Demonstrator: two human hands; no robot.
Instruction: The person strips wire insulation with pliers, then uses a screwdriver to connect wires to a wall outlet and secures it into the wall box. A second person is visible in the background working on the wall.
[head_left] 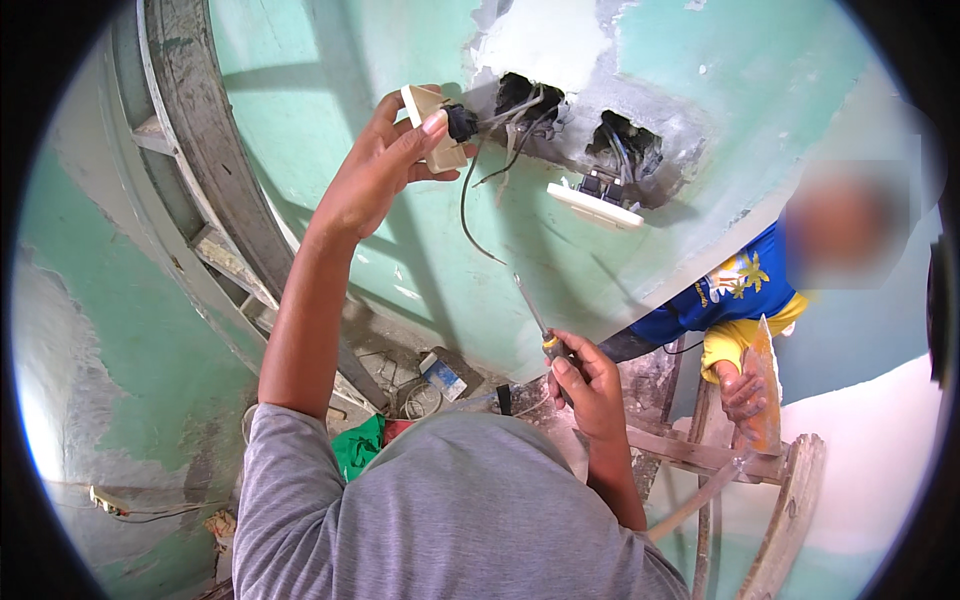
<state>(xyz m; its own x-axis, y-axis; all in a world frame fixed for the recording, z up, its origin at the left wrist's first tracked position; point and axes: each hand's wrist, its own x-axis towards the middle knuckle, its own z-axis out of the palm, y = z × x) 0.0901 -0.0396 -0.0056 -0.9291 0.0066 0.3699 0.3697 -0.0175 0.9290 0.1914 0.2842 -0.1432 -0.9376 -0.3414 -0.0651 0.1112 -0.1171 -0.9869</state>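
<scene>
— Hands first: what does each one hold?

— Left hand [375,170] is raised to the green plastered wall [330,80], fingers wrapped around a cream plastic switch plate [432,125] with a black module on its back (thumb pressed on the plate's edge). Thin dark wires [470,215] run from it into the left broken wall opening [527,98].

— And the right?

— Right hand [588,385] sits low, near the chest, fist clenched on the yellow-and-black handle of a slim metal-shafted screwdriver [532,318].

— Which way does it point?

— Its long axis slants up and to the left; the tip aims toward the wall, well short of the wires.

— Anything else nearby?

— A second cream plate [594,205] hangs tilted from the right opening [625,140]. Further right, another person in a blue and yellow shirt [735,300] grips a wooden ladder [790,490].
</scene>
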